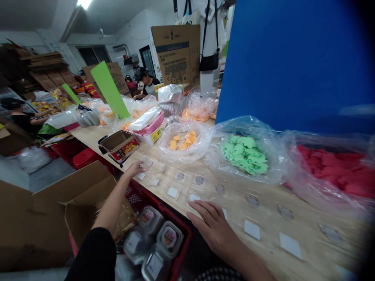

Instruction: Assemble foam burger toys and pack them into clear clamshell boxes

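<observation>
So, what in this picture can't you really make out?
All from the head view:
Whether the left hand holds the small clear packet: blur hides it.
Labels on the tubs in the red crate: too small to read; the bottom edge cuts off the lowest tubs.
Red pieces: blurred by bag film, cut off by the right edge.
Room at right: hidden by the blue board.

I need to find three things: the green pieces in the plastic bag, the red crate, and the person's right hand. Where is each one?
Green pieces (pixel 245 154): head view, middle of the pile.
Red crate (pixel 187 235): head view, right rim.
Right hand (pixel 211 228): head view, back of the hand.
</observation>
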{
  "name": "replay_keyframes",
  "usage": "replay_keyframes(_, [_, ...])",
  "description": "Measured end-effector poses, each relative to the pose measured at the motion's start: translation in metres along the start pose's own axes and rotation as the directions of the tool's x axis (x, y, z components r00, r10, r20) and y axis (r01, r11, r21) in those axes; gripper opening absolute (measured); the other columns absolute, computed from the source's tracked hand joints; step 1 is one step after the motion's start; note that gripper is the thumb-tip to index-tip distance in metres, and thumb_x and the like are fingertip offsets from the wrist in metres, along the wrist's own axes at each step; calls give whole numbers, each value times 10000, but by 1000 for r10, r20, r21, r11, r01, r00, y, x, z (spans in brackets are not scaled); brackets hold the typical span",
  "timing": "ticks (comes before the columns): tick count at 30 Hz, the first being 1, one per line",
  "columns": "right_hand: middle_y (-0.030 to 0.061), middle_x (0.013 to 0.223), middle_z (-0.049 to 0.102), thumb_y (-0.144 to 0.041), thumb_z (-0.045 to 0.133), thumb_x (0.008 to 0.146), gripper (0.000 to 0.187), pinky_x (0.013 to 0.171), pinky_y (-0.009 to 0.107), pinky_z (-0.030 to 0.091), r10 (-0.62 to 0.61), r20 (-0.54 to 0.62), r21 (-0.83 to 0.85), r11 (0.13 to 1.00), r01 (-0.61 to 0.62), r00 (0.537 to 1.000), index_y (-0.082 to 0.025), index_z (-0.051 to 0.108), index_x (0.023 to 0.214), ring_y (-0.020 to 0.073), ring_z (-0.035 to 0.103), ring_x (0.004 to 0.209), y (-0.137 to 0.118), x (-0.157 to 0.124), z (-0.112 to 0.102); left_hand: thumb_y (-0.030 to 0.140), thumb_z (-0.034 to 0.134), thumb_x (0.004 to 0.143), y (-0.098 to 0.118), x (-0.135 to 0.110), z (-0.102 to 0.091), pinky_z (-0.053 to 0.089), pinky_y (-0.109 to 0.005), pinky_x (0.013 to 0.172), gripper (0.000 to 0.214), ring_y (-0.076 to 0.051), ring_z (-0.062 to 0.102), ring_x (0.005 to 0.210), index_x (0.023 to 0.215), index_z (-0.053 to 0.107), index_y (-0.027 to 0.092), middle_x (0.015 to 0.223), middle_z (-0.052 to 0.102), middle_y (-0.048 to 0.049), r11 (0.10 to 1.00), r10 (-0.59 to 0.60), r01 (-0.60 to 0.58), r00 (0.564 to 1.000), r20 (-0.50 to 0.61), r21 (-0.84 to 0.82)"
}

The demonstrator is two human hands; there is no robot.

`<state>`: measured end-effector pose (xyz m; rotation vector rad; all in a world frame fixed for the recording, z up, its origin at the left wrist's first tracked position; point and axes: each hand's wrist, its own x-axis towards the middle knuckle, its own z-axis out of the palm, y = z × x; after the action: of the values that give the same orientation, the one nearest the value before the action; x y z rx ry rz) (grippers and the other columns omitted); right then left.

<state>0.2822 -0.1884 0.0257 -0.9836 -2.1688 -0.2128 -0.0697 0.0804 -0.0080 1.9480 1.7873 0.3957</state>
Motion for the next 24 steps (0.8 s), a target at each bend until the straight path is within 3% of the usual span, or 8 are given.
replay_keyframes(5, [70, 1173, 542, -114, 360, 859, 287, 926, 376, 312, 7, 29, -5, 1000, -7, 1000, -203, 555, 1049, 188, 399, 1135, 2, -6, -3, 350, 684, 583, 18, -5, 6, 435, -304, 726, 614, -222, 575, 815, 1116, 502, 105, 860, 610, -98, 987, 17, 1, 994, -112, 161])
replay_keyframes(10, [74, 1175, 538, -122, 386, 851, 279, 918, 379, 324, 32, 41, -14, 999, -32, 999, -210, 553, 1056, 189, 407, 1128, 4, -12, -2, 412, 563, 715, 47, -27, 6, 336, -390, 917, 516, -276, 414, 1121, 1153, 484, 150, 1176, 477, -159, 958, 122, -49, 961, -248, 281])
replay_keyframes(12, [79, 1170, 540, -119, 377, 853, 274, 915, 385, 324, 28, 32, -15, 1000, -28, 999, -202, 559, 1040, 193, 410, 1123, 4, -13, -2, 431, 516, 751, 60, -40, 16, 286, -371, 976, 505, -241, 357, 1183, 1182, 468, 173, 1248, 437, -131, 923, 274, -203, 943, -189, 326])
replay_keyframes(14, [82, 1160, 546, -119, 371, 855, 264, 913, 388, 323, 20, 19, -15, 1000, -20, 1000, -193, 568, 1016, 197, 411, 1119, 4, -14, -3, 463, 487, 763, 72, -52, 30, 246, -388, 1005, 532, -235, 287, 1237, 1215, 443, 187, 1300, 402, -111, 843, 442, -389, 894, -67, 372])
replay_keyframes(16, [84, 1151, 551, -127, 382, 855, 249, 911, 389, 325, 21, 9, -16, 1000, -21, 1000, -189, 571, 1003, 199, 414, 1117, 4, -16, -5, 487, 443, 780, 79, -60, 42, 209, -451, 1009, 542, -254, 217, 1273, 1245, 411, 210, 1345, 356, -99, 776, 513, -486, 857, 47, 401])
replay_keyframes(18, [86, 1152, 550, -130, 401, 850, 240, 912, 389, 327, 40, 9, -17, 999, -40, 999, -190, 566, 1013, 199, 415, 1118, 4, -20, -9, 476, 399, 807, 82, -61, 46, 168, -479, 1012, 507, -257, 183, 1287, 1257, 392, 245, 1377, 311, -74, 804, 436, -416, 898, 53, 424])
replay_keyframes(20, [86, 1156, 548, -124, 414, 844, 242, 909, 390, 331, 65, 6, -20, 998, -64, 998, -196, 563, 1020, 199, 418, 1118, 6, -26, -13, 434, 356, 837, 81, -55, 39, 128, -492, 1015, 477, -266, 153, 1293, 1264, 381, 222, 1392, 276, -88, 860, 307, -262, 951, -33, 438])
replay_keyframes(24, [80, 1158, 546, -113, 423, 838, 243, 904, 388, 337, 108, -17, -51, 993, -109, 994, -210, 564, 1010, 195, 422, 1121, 10, -42, -27, 374, 259, 870, 78, -47, 9, 154, -627, 919, 475, -367, 147, 1270, 1249, 376, 113, 1355, 269, -225, 920, 77, -2, 982, -175, 392])
